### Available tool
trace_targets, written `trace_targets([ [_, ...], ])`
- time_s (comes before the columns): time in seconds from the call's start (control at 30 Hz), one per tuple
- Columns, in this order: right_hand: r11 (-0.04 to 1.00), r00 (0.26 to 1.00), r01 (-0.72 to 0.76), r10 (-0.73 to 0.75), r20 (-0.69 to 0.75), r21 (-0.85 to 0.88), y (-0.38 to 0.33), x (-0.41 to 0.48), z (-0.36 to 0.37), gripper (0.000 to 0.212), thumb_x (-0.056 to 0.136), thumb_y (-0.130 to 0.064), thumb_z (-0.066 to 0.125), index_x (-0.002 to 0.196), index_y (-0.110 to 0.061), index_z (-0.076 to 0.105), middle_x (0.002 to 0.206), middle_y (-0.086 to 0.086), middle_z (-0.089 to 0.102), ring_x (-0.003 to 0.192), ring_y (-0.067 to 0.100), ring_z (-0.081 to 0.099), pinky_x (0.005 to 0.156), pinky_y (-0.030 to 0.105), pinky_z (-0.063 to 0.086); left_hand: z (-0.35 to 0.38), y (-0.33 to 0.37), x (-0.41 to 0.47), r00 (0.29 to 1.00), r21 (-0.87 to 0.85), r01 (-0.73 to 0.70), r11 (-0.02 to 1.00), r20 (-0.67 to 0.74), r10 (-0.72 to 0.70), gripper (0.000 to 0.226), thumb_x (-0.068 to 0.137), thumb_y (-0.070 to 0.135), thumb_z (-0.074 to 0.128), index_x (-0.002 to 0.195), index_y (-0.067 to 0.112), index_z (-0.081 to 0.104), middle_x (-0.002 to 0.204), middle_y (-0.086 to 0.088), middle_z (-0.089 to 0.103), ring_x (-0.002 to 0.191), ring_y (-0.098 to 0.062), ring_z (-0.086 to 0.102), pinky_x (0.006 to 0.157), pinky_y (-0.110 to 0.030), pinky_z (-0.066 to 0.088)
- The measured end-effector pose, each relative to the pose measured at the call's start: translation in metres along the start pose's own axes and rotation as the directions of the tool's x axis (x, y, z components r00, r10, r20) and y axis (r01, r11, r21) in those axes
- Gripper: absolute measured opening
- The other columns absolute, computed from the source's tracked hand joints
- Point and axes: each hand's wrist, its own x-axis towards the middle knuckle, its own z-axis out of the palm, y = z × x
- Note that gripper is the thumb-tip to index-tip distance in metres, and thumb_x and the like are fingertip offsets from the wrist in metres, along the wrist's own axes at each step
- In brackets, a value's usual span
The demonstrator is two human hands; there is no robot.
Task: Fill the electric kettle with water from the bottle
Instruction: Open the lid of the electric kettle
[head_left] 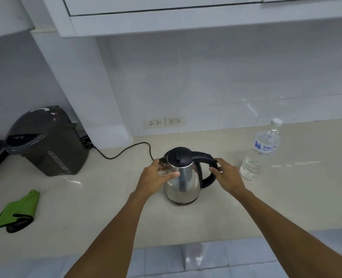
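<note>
A steel electric kettle with a black lid and black handle stands upright in the middle of the beige counter, its lid down. My left hand rests on the kettle's left side by the spout, fingers around the body. My right hand grips the black handle on the right. A clear water bottle with a white cap and blue label stands upright to the right of the kettle, apart from both hands.
A dark hot-water dispenser stands at the back left, with a black cord running across the counter toward the kettle. A green cloth lies at the front left. Wall sockets sit behind the kettle. The counter's front edge is near me.
</note>
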Motion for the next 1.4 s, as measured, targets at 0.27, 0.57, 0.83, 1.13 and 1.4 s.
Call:
trace_targets([
  [0.27,0.999,0.999,-0.033,0.032,0.041,0.025,0.007,-0.001,0.005,0.032,0.101,-0.029,0.060,0.131,-0.019,0.059,0.111,0.014,0.074,0.106,0.033,0.068,0.086,0.037,0.052,0.010,-0.007,-0.009,0.998,0.013,0.041,0.999,-0.040,-0.040,0.076,0.071,0.059,0.096,0.132,0.028,0.063,0.124,0.012,0.073,0.127,-0.010,0.066,0.107,-0.034,0.053],
  [0.57,0.994,0.994,-0.070,0.061,0.094,0.089,0.017,0.019,0.001,0.030,0.099,-0.028,0.063,0.128,-0.021,0.059,0.111,0.013,0.074,0.099,0.030,0.070,0.088,0.039,0.056,0.025,0.002,-0.002,0.991,0.026,0.097,0.995,-0.097,-0.094,0.078,0.071,0.053,0.098,0.134,0.026,0.061,0.120,0.013,0.071,0.123,-0.010,0.065,0.106,-0.031,0.053],
  [0.83,0.957,0.921,-0.061,0.163,0.355,-0.282,0.000,0.056,-0.026,0.044,0.095,-0.015,0.054,0.138,-0.006,0.056,0.132,0.016,0.064,0.114,0.033,0.061,0.097,0.037,0.048,0.028,0.004,-0.003,0.989,-0.021,0.125,0.992,-0.079,-0.127,0.097,0.074,0.047,0.098,0.152,0.023,0.046,0.133,0.007,0.065,0.131,-0.015,0.059,0.102,-0.029,0.045],
  [1.13,0.895,0.980,0.162,-0.096,0.176,-0.415,-0.124,0.046,-0.016,0.053,0.089,-0.059,0.056,0.126,-0.021,0.064,0.125,0.001,0.068,0.120,0.027,0.059,0.094,0.042,0.048,0.016,0.013,0.001,0.998,0.027,0.042,0.999,-0.050,-0.040,0.113,0.066,0.050,0.102,0.159,0.025,0.043,0.151,0.005,0.058,0.135,-0.016,0.055,0.112,-0.038,0.049],
  [1.4,0.803,0.981,0.153,-0.054,0.185,-0.576,-0.136,0.040,0.016,0.050,0.078,-0.052,0.062,0.113,-0.016,0.062,0.106,0.005,0.069,0.107,0.030,0.060,0.080,0.037,0.048,0.014,0.012,0.005,1.000,0.049,0.024,0.998,-0.012,-0.023,0.125,0.068,0.051,0.100,0.167,0.027,0.029,0.161,0.002,0.054,0.149,-0.023,0.050,0.120,-0.049,0.045],
])
